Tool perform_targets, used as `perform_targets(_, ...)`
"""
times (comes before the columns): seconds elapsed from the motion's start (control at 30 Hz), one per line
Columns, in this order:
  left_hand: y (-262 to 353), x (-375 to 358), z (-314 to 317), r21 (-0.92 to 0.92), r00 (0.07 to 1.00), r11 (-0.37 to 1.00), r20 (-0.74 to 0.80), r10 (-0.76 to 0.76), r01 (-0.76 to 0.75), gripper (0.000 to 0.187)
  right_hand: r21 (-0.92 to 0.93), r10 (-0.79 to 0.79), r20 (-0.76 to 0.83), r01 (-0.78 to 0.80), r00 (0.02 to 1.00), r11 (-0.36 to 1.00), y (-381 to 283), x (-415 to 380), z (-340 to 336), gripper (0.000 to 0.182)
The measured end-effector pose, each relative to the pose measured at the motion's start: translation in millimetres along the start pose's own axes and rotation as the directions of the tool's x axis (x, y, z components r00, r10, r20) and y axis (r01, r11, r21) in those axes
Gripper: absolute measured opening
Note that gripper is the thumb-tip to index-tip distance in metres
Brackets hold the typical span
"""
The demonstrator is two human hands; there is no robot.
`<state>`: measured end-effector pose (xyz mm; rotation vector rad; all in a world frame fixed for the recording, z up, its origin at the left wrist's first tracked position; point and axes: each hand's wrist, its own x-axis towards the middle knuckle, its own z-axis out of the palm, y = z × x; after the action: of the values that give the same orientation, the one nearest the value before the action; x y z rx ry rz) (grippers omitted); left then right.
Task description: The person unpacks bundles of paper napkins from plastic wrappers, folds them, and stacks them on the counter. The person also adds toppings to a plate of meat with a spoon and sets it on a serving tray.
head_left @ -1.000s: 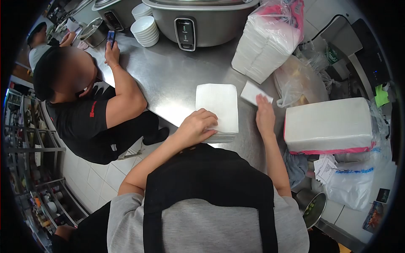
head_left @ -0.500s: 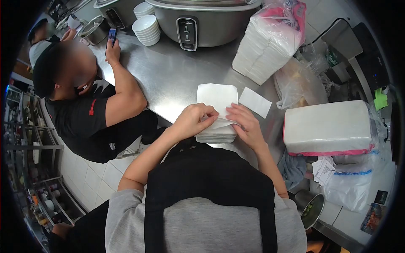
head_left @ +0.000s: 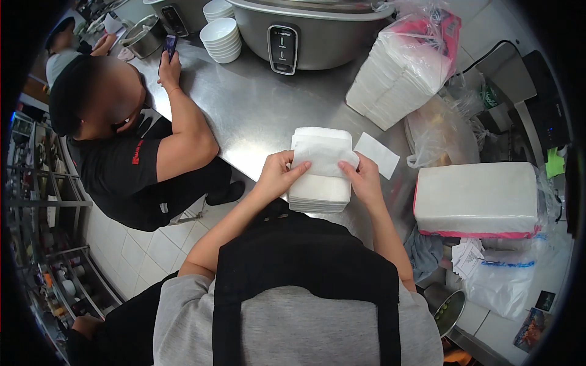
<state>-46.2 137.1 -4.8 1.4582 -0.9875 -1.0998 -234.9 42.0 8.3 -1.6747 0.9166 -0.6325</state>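
A white paper napkin [head_left: 320, 155] is stretched between my two hands at the middle of the view. My left hand [head_left: 282, 175] pinches its left edge, thumb on top. On the right side, the thumb and fingers of my right hand [head_left: 362, 177] are closed on the other edge. Below and nearer to me lies a stack of white napkins [head_left: 318, 196] at the steel table's front edge, with more white paper behind the held one. A flat white sheet [head_left: 378, 155] rests just right of the stack.
The steel table [head_left: 268, 100] carries a large cooker [head_left: 329, 36], stacked white bowls [head_left: 221, 40], a bagged napkin pack [head_left: 397, 76] and another pack [head_left: 476, 198] at right. A person [head_left: 122, 158] holding a phone [head_left: 170, 46] sits at left. A metal pot [head_left: 448, 310] is lower right.
The napkin that my fingers were bunched over is now lifted and spread flat between both hands. My hands have moved slightly apart. The whole view has shifted a little.
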Motion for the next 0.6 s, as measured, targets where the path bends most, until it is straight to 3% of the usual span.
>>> perform_targets(0.03, -1.8, 1.9, 0.8, -0.001, 1.0, 1.0, -0.001, -0.001, 0.001, 0.019, -0.061, 0.023, -0.023, -0.024, 0.999, 0.998, -0.2, 4.6, 1.1, 0.02)
perform_targets(0.1, -4.5, 5.1, 0.8, 0.132, 0.984, 0.981, -0.084, 0.157, -0.145, 0.022, -0.122, 0.044, -0.042, -0.049, 0.998, 0.991, 1.8, 11.8, 2.4, 0.02)
perform_targets(0.23, -0.1, 12.2, -5.6, 0.114, 0.989, 0.988, -0.095, 0.114, -0.103, 0.02, -0.096, 0.063, -0.082, -0.071, 0.995, 0.993, 8.8, 20.3, 3.2, 0.019)
perform_targets(0.3, -7.6, 17.7, -8.2, 0.228, 0.992, 0.973, -0.121, 0.047, -0.018, 0.021, -0.106, 0.075, -0.093, -0.085, 0.993, 0.991, 12.2, 23.5, 3.4, 0.019)
perform_targets(0.43, -9.9, 18.7, -1.9, 0.185, 0.985, 0.98, -0.14, 0.103, -0.076, 0.021, -0.234, 0.101, -0.167, -0.139, 0.981, 0.962, 16.9, 26.4, 3.7, 0.026)
perform_targets(0.5, -8.6, 19.0, -3.1, 0.342, 0.979, 0.936, -0.149, 0.139, -0.081, 0.021, -0.289, 0.103, -0.17, -0.149, 0.98, 0.946, 9.1, 26.4, 4.5, 0.028)
perform_targets(0.6, -3.4, 21.1, -4.3, 0.388, 0.98, 0.919, -0.149, 0.13, -0.063, 0.019, -0.431, 0.068, -0.188, -0.145, 0.98, 0.891, -3.5, 27.1, 8.1, 0.029)
